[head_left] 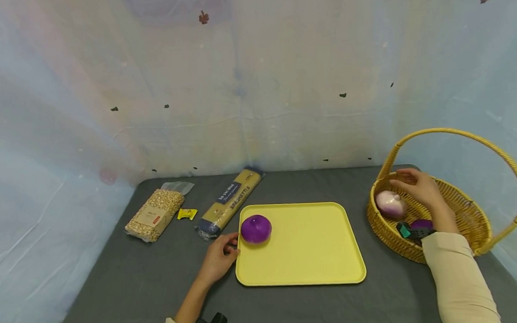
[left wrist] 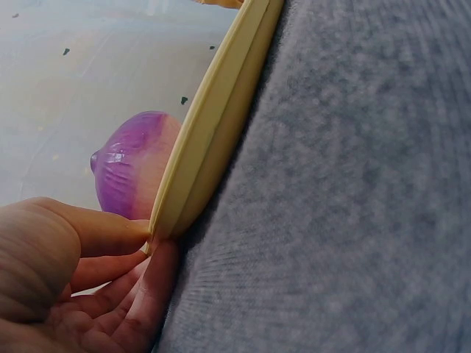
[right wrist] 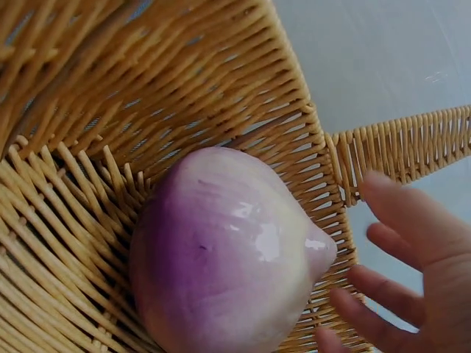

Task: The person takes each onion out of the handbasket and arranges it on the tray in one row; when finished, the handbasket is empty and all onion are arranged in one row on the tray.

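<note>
My left hand (head_left: 218, 259) pinches the left rim of a yellow tray (head_left: 309, 246), thumb on the upper edge in the left wrist view. Just inside that rim sits a purple onion (head_left: 256, 229), close to the fingertips but not gripped. On the right, my right hand (head_left: 421, 190) hovers over a wicker basket (head_left: 463, 214) with its fingers loosely spread and nothing held. Beside those fingers, a white-and-purple onion (right wrist: 228, 254) lies against the basket wall. Another purple thing (head_left: 421, 224) in the basket is partly hidden by the wrist strap and arm.
Left of the tray lie a spaghetti pack (head_left: 231, 202), a small yellow wrapped packet (head_left: 187, 213) and a clear bag of pale grains or beans (head_left: 156, 214). The tall basket handle (head_left: 452, 131) arches above the right side. A grey cloth (head_left: 129, 285) covers the table.
</note>
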`<action>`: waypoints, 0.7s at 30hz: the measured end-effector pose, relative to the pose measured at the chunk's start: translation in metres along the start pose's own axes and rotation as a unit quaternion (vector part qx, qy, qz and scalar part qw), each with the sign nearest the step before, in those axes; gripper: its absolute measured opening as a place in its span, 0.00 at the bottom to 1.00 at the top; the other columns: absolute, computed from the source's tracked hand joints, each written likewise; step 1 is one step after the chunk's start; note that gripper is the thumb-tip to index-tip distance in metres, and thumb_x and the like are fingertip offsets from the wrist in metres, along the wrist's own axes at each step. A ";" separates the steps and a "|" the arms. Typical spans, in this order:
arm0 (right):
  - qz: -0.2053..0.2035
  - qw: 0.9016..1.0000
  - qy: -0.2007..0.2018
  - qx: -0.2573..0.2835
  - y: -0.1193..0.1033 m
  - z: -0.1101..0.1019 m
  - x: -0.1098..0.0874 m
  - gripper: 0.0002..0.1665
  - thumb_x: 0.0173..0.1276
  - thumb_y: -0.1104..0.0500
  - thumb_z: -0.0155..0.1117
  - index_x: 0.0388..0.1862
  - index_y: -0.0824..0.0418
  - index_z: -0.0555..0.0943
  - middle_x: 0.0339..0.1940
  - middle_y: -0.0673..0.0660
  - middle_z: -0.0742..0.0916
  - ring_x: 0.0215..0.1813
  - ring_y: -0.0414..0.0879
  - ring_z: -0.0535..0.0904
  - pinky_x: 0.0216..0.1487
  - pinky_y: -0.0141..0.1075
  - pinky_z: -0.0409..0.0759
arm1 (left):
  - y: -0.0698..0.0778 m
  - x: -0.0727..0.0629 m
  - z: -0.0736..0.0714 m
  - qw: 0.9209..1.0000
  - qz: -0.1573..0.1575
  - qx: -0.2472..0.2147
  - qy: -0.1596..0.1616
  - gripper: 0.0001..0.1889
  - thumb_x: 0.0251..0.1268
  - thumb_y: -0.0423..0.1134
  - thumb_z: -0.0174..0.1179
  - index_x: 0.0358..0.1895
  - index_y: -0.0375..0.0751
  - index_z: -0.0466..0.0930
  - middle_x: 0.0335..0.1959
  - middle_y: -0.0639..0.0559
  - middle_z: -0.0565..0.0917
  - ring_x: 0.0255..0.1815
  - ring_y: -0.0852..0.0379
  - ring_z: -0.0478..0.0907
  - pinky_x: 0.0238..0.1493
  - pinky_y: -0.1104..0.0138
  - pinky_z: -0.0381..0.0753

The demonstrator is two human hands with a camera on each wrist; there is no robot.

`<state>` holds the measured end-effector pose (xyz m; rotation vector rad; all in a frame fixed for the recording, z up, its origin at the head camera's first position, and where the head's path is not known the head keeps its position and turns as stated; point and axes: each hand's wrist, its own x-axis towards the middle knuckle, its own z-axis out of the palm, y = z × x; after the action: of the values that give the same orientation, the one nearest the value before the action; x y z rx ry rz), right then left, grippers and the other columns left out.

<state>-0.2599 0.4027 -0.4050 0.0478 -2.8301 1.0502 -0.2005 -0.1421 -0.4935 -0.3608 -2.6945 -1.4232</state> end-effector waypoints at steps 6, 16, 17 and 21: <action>0.008 0.997 -0.074 0.022 0.005 0.005 0.001 0.42 0.68 0.43 0.56 0.68 0.70 0.59 0.62 0.75 0.69 0.60 0.69 0.66 0.54 0.60 0.67 | 0.001 0.000 0.000 1.000 0.000 0.000 -0.001 0.21 0.53 0.27 0.63 0.54 0.33 0.77 0.37 0.48 0.77 0.29 0.60 0.74 0.30 0.69 0.73; -0.016 0.992 -0.125 0.016 0.007 0.010 -0.002 0.35 0.67 0.49 0.59 0.65 0.69 0.65 0.59 0.71 0.73 0.57 0.64 0.70 0.53 0.56 0.69 | 0.003 0.000 -0.001 1.000 -0.005 -0.004 0.000 0.22 0.53 0.27 0.63 0.54 0.33 0.77 0.37 0.48 0.77 0.30 0.59 0.75 0.31 0.69 0.74; -0.020 0.992 -0.127 0.011 0.006 0.010 -0.002 0.35 0.67 0.49 0.59 0.65 0.69 0.66 0.59 0.70 0.74 0.57 0.63 0.70 0.52 0.54 0.70 | 0.003 0.000 -0.001 1.000 -0.005 -0.003 0.001 0.22 0.53 0.27 0.63 0.54 0.33 0.77 0.37 0.48 0.77 0.30 0.59 0.75 0.31 0.69 0.74; -0.029 0.990 -0.137 -0.002 0.008 0.012 -0.001 0.34 0.65 0.51 0.60 0.64 0.69 0.67 0.55 0.69 0.76 0.51 0.56 0.73 0.46 0.44 0.73 | 0.004 0.000 -0.002 1.000 -0.004 0.004 0.001 0.22 0.52 0.27 0.63 0.54 0.33 0.77 0.37 0.48 0.78 0.30 0.60 0.74 0.32 0.69 0.73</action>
<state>-0.2605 0.4006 -0.4196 0.2960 -3.0502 1.1037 -0.1994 -0.1413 -0.4892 -0.3481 -2.7038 -1.4126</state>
